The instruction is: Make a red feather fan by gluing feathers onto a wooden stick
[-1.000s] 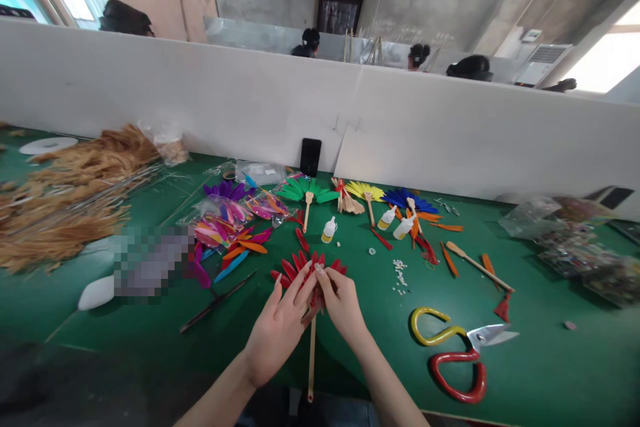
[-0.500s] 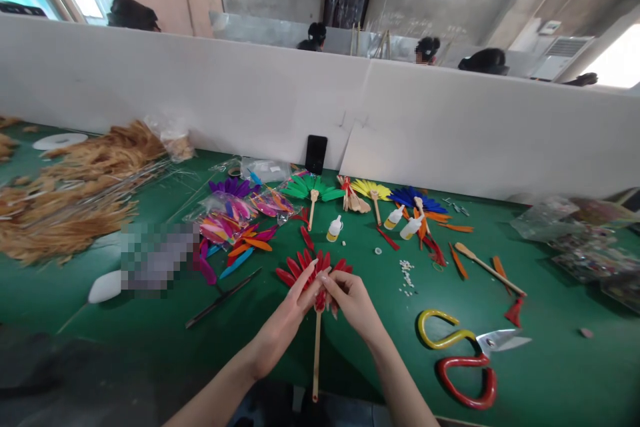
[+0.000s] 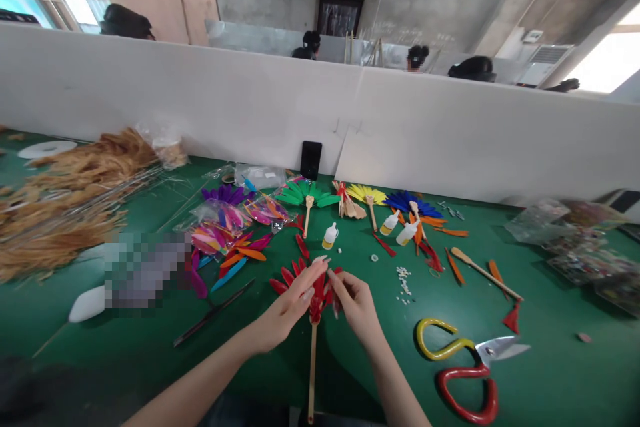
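Observation:
In front of me, a red feather fan [image 3: 287, 276] points away, its thin wooden handle [image 3: 313, 367] reaching toward the table's near edge. My left hand [image 3: 286, 312] lies across the fan's feathers with its fingers stretched out. At the fan's right side, my right hand [image 3: 359, 303] is closed in a pinch on a red feather, partly hidden by the fingers. The fingertips of both hands come close together over the fan, covering some of its middle.
Scissors [image 3: 483, 352] lie right, dark tweezers-like tool [image 3: 215, 312] left. Beyond are glue bottles [image 3: 331, 235], white beads [image 3: 404, 280], a green feather fan [image 3: 309, 193], yellow fan [image 3: 367, 194], blue fan [image 3: 411, 203], loose feathers [image 3: 240, 255], a phone [image 3: 311, 160] and a white partition [image 3: 225, 103].
My left hand's fingers have straightened and spread flatter over the fan. My right hand has shifted slightly away from the left. The view has moved a little.

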The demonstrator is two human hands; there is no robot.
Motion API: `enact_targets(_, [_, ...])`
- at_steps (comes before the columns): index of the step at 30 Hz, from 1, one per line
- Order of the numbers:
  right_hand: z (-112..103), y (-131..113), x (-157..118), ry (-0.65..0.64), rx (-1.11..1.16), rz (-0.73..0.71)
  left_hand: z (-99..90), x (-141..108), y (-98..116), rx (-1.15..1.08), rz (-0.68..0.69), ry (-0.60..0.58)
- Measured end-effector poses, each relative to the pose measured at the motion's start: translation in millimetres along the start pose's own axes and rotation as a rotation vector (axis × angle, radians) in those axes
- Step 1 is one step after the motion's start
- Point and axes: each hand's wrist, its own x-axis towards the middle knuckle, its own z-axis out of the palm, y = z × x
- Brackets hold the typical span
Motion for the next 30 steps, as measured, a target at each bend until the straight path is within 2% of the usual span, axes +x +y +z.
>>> enact_targets(3, [-11,-2,0,-0.012,-0.017,-0.007,-23.3,16,-9,0.307,0.053,0.148])
enact_targets(6, [-28,0,-1,0.005,-0.078,-0.003,-60.3,40,-32,0.614,0.043,0.42])
enact_targets(8, [-42,2,-3,0.023,-0.131,0.007,-82.4,57,-49,0.765,-0.065,0.442])
enact_targets(10, [-56,5,-5,0.049,-0.173,0.024,-95.2,72,-62,0.854,-0.146,0.403])
enact_targets(12, [-69,11,-8,0.095,-0.203,0.028,-96.9,85,-70,0.892,-0.169,0.376])
enact_targets(17, [-90,38,-14,0.22,-0.229,0.049,-81.5,105,-77,0.959,-0.164,0.359])
enact_targets(22, [-91,56,-14,0.286,-0.221,0.031,-83.3,116,-86,0.926,-0.162,0.281])
enact_targets(26, [-88,54,-13,0.323,-0.203,0.006,-89.0,119,-92,0.866,-0.169,0.241])
enact_targets(30, [-86,49,-15,0.295,-0.177,-0.001,-90.2,118,-94,0.846,-0.139,0.267])
